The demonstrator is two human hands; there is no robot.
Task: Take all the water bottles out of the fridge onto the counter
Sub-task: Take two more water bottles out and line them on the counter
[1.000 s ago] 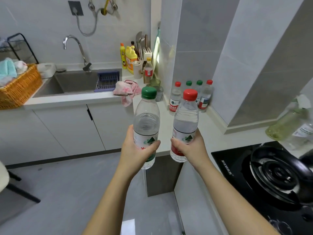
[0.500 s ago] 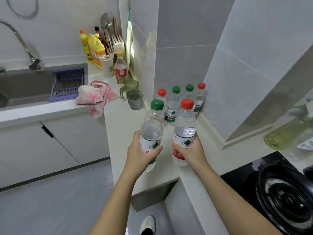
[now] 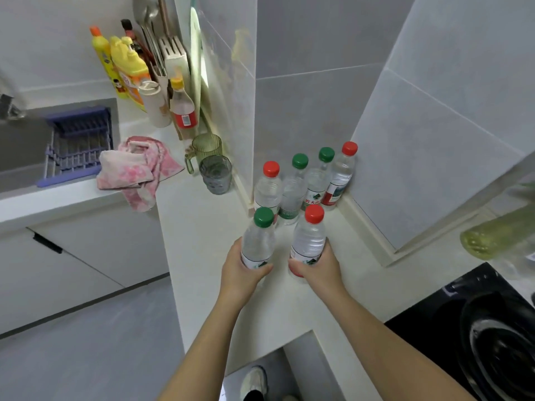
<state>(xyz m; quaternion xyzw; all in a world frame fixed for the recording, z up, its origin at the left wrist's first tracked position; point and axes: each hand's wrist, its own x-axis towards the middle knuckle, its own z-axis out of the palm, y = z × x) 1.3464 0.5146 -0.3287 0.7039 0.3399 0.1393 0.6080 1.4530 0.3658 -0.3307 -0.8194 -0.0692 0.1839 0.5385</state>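
on the counter (image 3: 202, 241) four bottles (image 3: 292, 189) stand; each hand (image 3: 240, 270) grips one more.

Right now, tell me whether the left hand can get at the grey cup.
Probably not yet: the left hand grips a green-capped bottle. The way to the grey cup looks free, only bare counter between.
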